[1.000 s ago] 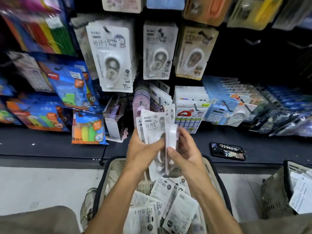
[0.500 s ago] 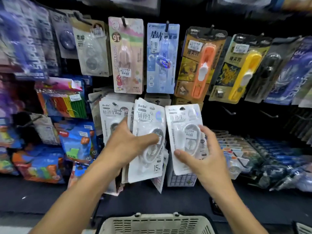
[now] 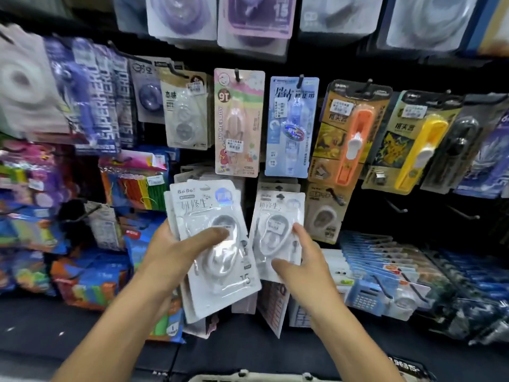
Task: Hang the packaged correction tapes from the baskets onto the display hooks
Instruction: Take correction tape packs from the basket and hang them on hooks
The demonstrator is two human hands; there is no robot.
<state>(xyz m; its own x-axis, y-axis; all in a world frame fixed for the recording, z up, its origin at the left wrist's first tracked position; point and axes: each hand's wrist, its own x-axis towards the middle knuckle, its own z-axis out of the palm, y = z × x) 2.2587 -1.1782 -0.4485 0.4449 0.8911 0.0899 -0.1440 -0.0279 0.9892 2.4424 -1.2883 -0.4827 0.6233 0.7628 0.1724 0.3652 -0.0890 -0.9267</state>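
Front white pack (image 3: 212, 244), held in the left hand (image 3: 176, 252): brand "BoBo" at top left; numeral "15" near the lower right corner. Chinese characters below the brand are printed but not clearly legible.

Pink hanging card (image 3: 238, 122): "MY MELODY" printed vertically along the left edge; a round mark near the top reads "9T".

Dark blue packs (image 3: 107, 97) at upper left: "SUPERHERO" printed vertically.

Purple pack (image 3: 256, 17) on the top row: numeral "15".

Grey card (image 3: 144, 89): partial logo, unreadable.

Price stickers on several cards: too small to read.

Blue calculators (image 3: 366, 297), colourful sticky-note packs (image 3: 135, 186)
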